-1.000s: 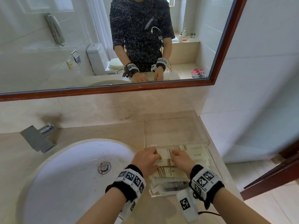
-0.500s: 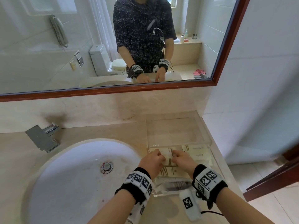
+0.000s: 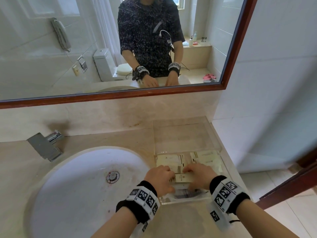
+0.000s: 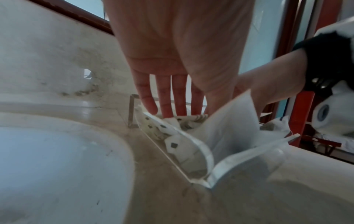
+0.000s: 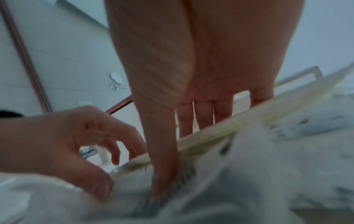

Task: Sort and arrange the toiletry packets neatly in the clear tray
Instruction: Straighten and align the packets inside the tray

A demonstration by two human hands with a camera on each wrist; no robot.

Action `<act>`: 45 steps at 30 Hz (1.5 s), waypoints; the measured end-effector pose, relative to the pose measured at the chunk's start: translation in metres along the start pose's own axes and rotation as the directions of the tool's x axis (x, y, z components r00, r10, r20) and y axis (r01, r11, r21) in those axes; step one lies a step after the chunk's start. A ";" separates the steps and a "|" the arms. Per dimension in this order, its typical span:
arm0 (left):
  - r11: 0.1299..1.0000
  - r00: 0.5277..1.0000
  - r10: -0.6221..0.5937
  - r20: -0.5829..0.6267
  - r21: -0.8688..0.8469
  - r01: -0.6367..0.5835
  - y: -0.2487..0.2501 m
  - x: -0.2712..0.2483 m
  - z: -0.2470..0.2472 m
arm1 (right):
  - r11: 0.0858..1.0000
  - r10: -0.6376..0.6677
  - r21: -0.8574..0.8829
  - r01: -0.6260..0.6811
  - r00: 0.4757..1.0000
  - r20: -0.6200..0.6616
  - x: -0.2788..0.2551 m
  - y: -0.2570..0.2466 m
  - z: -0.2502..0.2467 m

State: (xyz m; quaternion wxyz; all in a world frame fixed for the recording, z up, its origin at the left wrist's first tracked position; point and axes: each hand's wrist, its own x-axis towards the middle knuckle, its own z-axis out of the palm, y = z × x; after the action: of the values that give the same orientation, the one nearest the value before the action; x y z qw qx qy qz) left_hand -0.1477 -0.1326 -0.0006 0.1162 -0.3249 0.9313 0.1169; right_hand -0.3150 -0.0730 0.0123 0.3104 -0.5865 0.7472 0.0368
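The clear tray [image 3: 185, 140] stands on the counter right of the sink, its far half bare. Several cream packets [image 3: 204, 157] lie flat in its near half. A translucent white packet [image 3: 185, 193] with a dark item inside lies at the tray's near end. My left hand [image 3: 161, 177] and right hand [image 3: 197, 176] hold one cream packet [image 3: 182, 178] by its two ends. In the right wrist view my right hand [image 5: 172, 159] pinches that cream packet [image 5: 249, 121], thumb in front and fingers behind. In the left wrist view my left hand [image 4: 184, 110] reaches into the tray [image 4: 209, 160] beside an upturned white packet [image 4: 229, 124].
The white sink [image 3: 85, 186] lies left of the tray, with a chrome faucet [image 3: 45, 146] behind it. A mirror with a wooden frame [image 3: 120, 95] runs above the counter. The tiled wall [image 3: 265, 100] and a brown door frame [image 3: 291, 182] close in on the right.
Both hands have drawn back toward me along the tray, from the middle packets to the cream packet near the front. More of the flat packets beyond them now shows.
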 end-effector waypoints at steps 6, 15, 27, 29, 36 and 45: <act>1.000 0.987 0.017 -0.158 0.009 -0.015 0.004 0.000 0.006 | 0.995 -0.008 0.098 0.018 0.995 -0.099 0.002 0.009 0.002; 0.981 0.980 0.127 -0.154 -0.126 -0.147 -0.001 0.004 0.026 | 0.981 -0.060 0.176 0.086 0.987 -0.148 0.003 0.016 0.010; 0.979 0.982 0.185 0.048 -0.090 -0.180 0.022 -0.019 -0.007 | 0.972 0.080 0.230 -0.047 0.988 -0.134 -0.022 0.021 -0.032; 0.980 0.977 0.188 0.100 -0.088 -0.179 0.022 -0.018 -0.009 | 0.981 0.103 0.165 -0.105 0.994 0.025 -0.027 0.020 -0.027; 0.973 0.981 0.131 0.143 -0.208 -0.099 0.014 -0.010 -0.002 | 0.979 0.090 0.179 -0.099 0.994 0.055 -0.026 0.014 -0.002; 0.992 0.991 0.091 0.100 -0.095 -0.081 0.016 -0.010 0.004 | 0.992 0.108 0.063 -0.109 0.994 0.016 -0.023 0.011 0.006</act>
State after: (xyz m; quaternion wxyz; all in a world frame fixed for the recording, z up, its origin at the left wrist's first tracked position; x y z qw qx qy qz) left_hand -0.1495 -0.1136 0.0008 0.1446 -0.2829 0.9308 0.1809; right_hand -0.3200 -0.0476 0.0154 0.3313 -0.5346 0.7767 0.0334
